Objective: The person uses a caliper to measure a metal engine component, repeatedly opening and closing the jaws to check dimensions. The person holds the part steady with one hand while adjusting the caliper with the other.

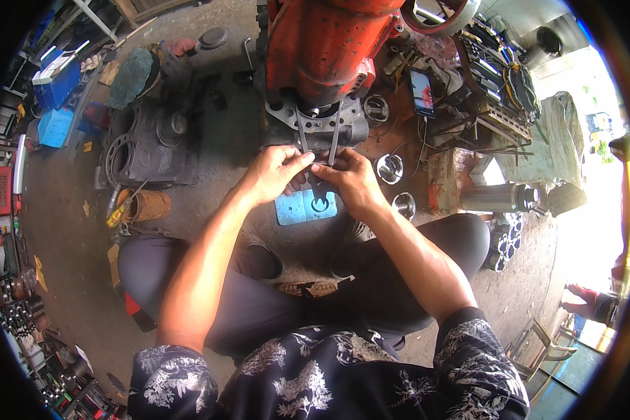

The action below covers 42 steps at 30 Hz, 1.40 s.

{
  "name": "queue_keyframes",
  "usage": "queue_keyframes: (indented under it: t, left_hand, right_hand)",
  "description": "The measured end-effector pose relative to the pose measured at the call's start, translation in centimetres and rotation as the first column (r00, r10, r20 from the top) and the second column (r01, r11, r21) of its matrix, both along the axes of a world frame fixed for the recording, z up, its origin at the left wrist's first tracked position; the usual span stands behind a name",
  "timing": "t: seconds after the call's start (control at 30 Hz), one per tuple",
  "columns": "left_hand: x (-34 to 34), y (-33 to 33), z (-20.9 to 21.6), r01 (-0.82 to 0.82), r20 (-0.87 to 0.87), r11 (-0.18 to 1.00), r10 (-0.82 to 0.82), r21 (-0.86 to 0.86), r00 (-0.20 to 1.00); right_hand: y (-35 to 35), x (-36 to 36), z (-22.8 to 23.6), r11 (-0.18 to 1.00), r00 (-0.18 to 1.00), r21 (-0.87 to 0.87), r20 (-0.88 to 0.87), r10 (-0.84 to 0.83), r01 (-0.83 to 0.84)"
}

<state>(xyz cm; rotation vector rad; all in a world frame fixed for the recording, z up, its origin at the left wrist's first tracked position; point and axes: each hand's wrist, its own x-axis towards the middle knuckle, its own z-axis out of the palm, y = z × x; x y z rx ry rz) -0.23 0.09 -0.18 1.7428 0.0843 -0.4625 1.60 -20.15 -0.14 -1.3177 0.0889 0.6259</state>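
Both hands meet in front of an engine cylinder block. My left hand has its fingers closed on a grey metal tool, and my right hand is closed on it from the other side. Two long arms of this pliers-like tool point away toward the block. Its dark, forked end shows below the hands; the fingers hide its middle. Under that end a small dark ring lies on a light-blue packet. The packet sits on the floor between my feet.
A large red engine part rises above the block. Pistons stand to the right, near a phone and a steel flask. At left are a dark engine block and a rusty cylinder.
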Motion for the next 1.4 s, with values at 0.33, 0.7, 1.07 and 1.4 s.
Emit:
queue_keyframes:
  t: [0.33,0.7,1.07,1.4]
  left_hand:
    - [0.06,0.06,0.03,0.011,-0.010,1.000,-0.011,-0.006,1.000]
    - [0.11,0.04,0.17,0.001,-0.014,1.000,-0.001,-0.002,1.000]
    - [0.09,0.07,0.09,0.002,-0.004,1.000,-0.002,0.009,1.000]
    - [0.13,0.06,-0.12,0.001,-0.014,1.000,-0.001,-0.014,1.000]
  right_hand:
    - [0.04,-0.07,0.35,0.999,1.000,-0.036,-0.007,0.001,-0.002]
    - [0.08,0.05,0.06,1.000,1.000,-0.024,-0.018,-0.003,0.003]
    - [0.13,-0.05,0.11,0.999,0.999,-0.011,0.005,-0.035,0.035]
    - [0.03,-0.03,-0.22,0.999,0.999,0.004,-0.007,-0.041,0.041]
